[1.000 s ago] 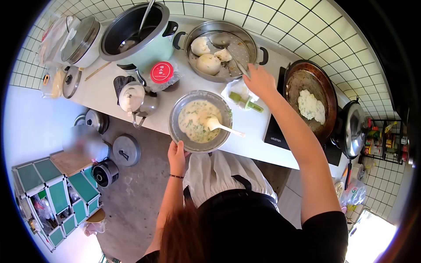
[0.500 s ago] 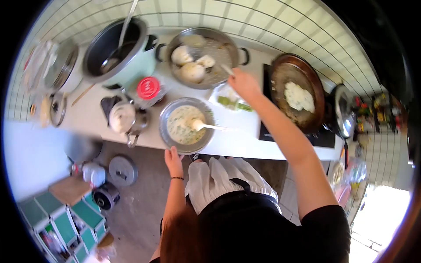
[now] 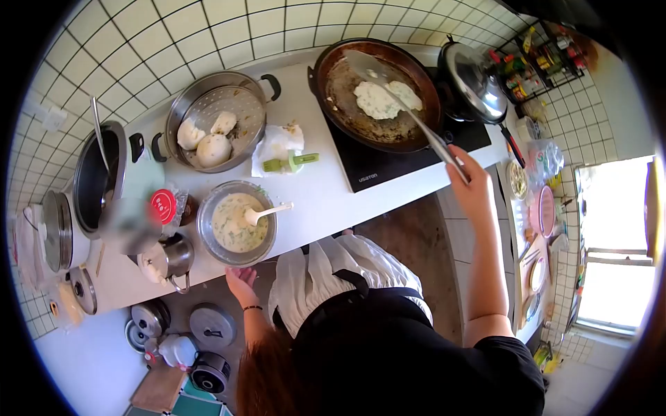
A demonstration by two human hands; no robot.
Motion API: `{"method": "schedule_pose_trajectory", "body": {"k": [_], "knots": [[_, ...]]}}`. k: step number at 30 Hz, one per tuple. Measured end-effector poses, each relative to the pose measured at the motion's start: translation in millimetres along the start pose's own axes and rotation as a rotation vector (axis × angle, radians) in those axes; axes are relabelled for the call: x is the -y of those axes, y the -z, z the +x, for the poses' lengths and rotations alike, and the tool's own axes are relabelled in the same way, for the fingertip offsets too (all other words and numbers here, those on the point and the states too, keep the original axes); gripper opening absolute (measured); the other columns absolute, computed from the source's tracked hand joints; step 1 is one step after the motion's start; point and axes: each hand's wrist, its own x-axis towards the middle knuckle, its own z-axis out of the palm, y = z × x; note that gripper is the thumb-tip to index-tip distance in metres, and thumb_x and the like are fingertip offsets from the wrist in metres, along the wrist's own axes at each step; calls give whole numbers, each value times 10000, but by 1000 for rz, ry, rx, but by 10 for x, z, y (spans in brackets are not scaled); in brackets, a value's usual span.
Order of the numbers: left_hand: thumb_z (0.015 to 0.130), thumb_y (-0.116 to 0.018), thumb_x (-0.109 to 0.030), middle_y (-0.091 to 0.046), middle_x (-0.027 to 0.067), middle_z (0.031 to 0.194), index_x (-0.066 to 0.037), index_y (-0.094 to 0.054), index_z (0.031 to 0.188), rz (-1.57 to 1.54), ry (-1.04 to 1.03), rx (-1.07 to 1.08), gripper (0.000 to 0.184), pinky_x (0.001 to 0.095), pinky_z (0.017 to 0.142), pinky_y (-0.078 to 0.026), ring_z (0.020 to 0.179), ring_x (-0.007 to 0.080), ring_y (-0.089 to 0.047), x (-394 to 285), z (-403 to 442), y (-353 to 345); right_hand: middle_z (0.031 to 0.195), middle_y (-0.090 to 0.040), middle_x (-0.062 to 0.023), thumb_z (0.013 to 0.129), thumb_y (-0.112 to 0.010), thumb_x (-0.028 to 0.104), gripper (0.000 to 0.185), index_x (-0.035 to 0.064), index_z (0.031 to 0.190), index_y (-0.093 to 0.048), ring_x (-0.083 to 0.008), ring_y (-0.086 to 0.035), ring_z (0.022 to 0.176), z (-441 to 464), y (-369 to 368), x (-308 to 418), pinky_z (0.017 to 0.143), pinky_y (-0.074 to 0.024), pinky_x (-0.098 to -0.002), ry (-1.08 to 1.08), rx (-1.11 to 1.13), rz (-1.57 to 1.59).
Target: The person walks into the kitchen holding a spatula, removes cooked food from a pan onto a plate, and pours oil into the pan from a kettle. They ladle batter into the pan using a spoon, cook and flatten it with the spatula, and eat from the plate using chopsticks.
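My right hand (image 3: 472, 173) is closed around the handle of a metal spatula (image 3: 431, 136). The spatula's blade lies in a brown frying pan (image 3: 341, 104), at the upper left edge of a pale, green-flecked pancake (image 3: 378, 101). At the counter's front edge, my left hand (image 3: 242, 284) is open, with its fingers extended close below a metal bowl (image 3: 202, 229). Whether it touches the bowl I cannot tell. Inside the bowl is a creamy batter (image 3: 234, 234) with green bits, and a white spoon (image 3: 267, 213) rests in it.
Left of the pan are a steamer pot (image 3: 182, 111) with several white buns and a green-handled brush (image 3: 291, 162) on a wrapper. A deep cooker pot (image 3: 132, 170), a red-lidded jar (image 3: 164, 206) and a small metal pot (image 3: 182, 255) stand farther left. A lidded pan (image 3: 475, 80) sits right.
My right hand has swung from the steamer pot to the frying pan, bringing the spatula to the pancake. My left hand has opened, below the bowl. The camera view has turned right.
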Motion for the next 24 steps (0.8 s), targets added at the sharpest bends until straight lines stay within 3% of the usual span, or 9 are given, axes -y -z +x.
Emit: {"method": "schedule_pose_trajectory", "body": {"k": [1,2,5,6,10,12,17,18,24], "knots": [[934,-415,-442,-500,53,818,-56,-487,896,15,55,-15,394,323,648,-542,718,162,-518,12,5,40,977,-667,-147,848,-610,149,328,29,1152,-590,-214,-656,843,73,63,-138,740,-496,-303,-19,-15,-42],[929,-409,-425,-448,7,669,-101,-469,767,33,46,-92,367,256,489,-446,588,119,-445,-47,-100,0,981,-663,-150,852,-593,162,326,64,1162,-594,-281,-657,848,179,42,-455,730,-501,-331,106,-90,-57],[929,-403,-388,-330,-41,546,-132,-398,644,127,8,-5,383,228,406,-274,488,86,-340,-219,-292,102,957,-659,-158,854,-576,169,319,113,1167,-599,-328,-639,859,379,76,-581,732,-504,-361,-12,-35,-166],[924,-386,-316,-259,-50,512,-129,-340,587,160,-103,-29,388,236,419,-167,453,70,-263,-279,-433,-1,914,-654,-166,855,-556,200,311,188,1162,-608,-349,-625,842,450,41,-657,723,-504,-383,-32,-33,-233],[908,-363,-218,-265,-39,524,-116,-318,567,341,-431,131,359,244,441,-169,476,58,-261,-306,-576,-29,867,-652,-169,851,-529,257,303,268,1139,-622,-345,-627,791,676,-167,-896,703,-509,-411,-12,-94,-401],[899,-352,-183,-265,-35,527,-103,-316,562,393,-516,180,348,254,455,-167,486,57,-256,-380,-732,-182,925,-656,-139,861,-538,250,297,227,1145,-620,-338,-625,830,692,-196,-822,725,-505,-399,-62,-48,-417],[904,-352,-178,-285,-21,540,-52,-344,567,470,-590,287,360,271,471,-178,513,71,-265,-497,-994,-544,923,-656,-132,863,-536,247,296,248,1147,-620,-339,-623,829,574,-262,-841,720,-503,-405,-65,-12,-432],[904,-355,-178,-288,-19,542,-47,-346,569,490,-601,295,360,273,471,-180,516,72,-268,-515,-1044,-616,829,-656,-144,860,-538,238,297,245,1144,-625,-339,-626,761,504,-250,-800,676,-504,-407,-74,-2,-458],[907,-385,-178,-280,-3,557,-33,-312,600,507,-651,423,347,286,491,-198,546,88,-264,-607,-1194,-915,681,-636,-136,866,-524,215,288,266,1125,-637,-302,-618,621,39,-78,-730,587,-503,-391,-21,9,-499]]}}
